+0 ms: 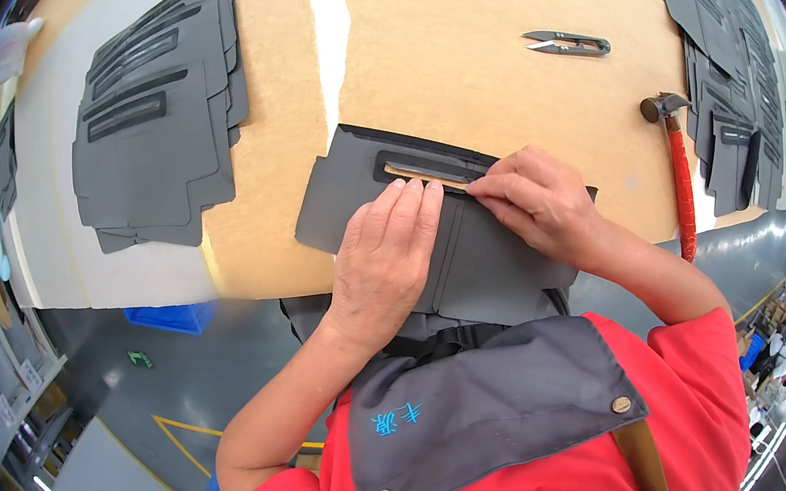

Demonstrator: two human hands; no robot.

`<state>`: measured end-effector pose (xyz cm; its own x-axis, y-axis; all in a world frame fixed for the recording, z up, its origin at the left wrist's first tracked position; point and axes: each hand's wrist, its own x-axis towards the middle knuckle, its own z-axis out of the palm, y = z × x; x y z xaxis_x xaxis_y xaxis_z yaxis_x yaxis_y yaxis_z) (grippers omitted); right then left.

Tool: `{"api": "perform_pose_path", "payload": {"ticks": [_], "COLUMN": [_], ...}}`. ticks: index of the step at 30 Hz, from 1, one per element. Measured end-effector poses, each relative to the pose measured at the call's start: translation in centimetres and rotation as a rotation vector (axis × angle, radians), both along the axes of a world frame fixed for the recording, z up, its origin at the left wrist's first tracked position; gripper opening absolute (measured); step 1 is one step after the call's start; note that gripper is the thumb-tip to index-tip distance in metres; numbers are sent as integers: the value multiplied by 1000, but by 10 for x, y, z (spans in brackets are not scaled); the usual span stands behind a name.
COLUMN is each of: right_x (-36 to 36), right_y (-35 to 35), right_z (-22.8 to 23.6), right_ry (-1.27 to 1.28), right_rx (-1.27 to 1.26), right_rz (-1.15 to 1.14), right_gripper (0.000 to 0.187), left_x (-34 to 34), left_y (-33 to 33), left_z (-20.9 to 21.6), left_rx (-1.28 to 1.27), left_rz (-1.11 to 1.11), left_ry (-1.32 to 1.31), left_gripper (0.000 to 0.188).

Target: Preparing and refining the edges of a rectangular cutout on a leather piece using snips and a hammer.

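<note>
Grey panel (333,199) lay across the near edge of the table (448,52), the left hand (380,262) flat with fingers outstretched below its slot (418,171), the right hand (540,203) pinching the slot's right end, where light, even pressure seemed best for keeping the rim smooth.

Stacked grey panels (157,162), snips (577,39) and a hammer (680,166) on a broad worktable (447,43) show this is a workshop.
</note>
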<state>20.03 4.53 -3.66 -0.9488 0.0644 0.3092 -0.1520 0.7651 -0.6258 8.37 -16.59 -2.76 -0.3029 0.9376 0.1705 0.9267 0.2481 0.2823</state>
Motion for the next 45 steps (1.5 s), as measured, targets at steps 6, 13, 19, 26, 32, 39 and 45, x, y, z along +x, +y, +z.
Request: {"api": "perform_pose_path", "payload": {"ticks": [6,13,19,26,32,39,45], "right_x": [7,14,11,21,20,21,30], "right_y": [2,1,3,2,4,-1,2], "right_z": [0,-5,3,2,4,2,5], "right_ry": [112,48,133,23,71,35,-23], "right_rx": [262,98,295,119,203,176,105], "right_rz": [94,47,135,28,68,6,-19], "right_gripper": [37,37,37,36,46,30,28], "left_x": [1,14,18,21,20,22,23], "left_y": [1,3,5,5,5,4,4], "left_z": [5,0,0,8,3,5,7], "left_rx": [13,29,25,-41,-37,-44,-63], "left_rz": [-21,-51,-24,-53,-55,-79,-71], "left_ry": [-11,28,15,24,-45,1,8], "left_gripper": [48,49,48,50,51,47,48]}}
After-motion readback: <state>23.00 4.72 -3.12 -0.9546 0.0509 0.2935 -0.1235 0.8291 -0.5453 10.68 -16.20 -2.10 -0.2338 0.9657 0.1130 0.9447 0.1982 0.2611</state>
